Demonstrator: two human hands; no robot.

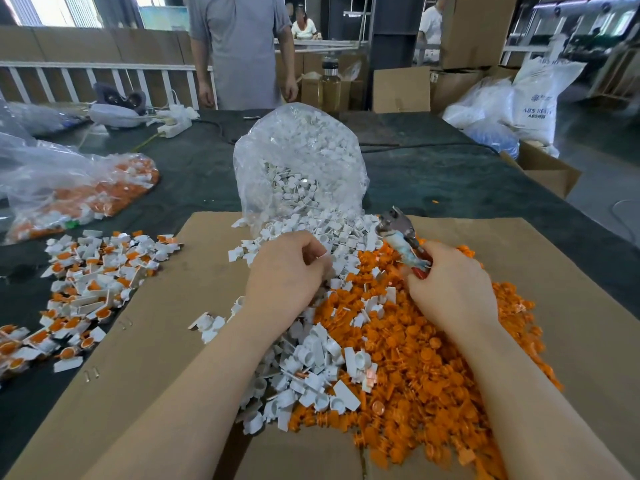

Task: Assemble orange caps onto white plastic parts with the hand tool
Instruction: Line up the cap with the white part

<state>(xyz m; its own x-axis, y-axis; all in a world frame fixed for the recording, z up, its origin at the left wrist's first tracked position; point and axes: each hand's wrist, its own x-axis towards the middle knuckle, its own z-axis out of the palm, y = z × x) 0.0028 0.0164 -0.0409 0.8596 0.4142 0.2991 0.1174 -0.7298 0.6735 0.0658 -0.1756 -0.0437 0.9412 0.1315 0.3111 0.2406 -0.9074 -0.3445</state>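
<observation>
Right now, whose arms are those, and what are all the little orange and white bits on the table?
The camera sits on a person's head and looks down, so the arms are that person's own. The right hand has its grip round a hand tool, like pliers. The left hand is curled over the white plastic parts spilling from a clear bag. Beside them lies a heap of orange caps, all on cardboard. The finished pieces, white with orange, lie to the left.

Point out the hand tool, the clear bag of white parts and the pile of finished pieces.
hand tool (398, 233): head view, on its metal head.
bag of white parts (298, 157): head view, mid-bag.
finished pieces (93, 282): head view, pile centre.
</observation>
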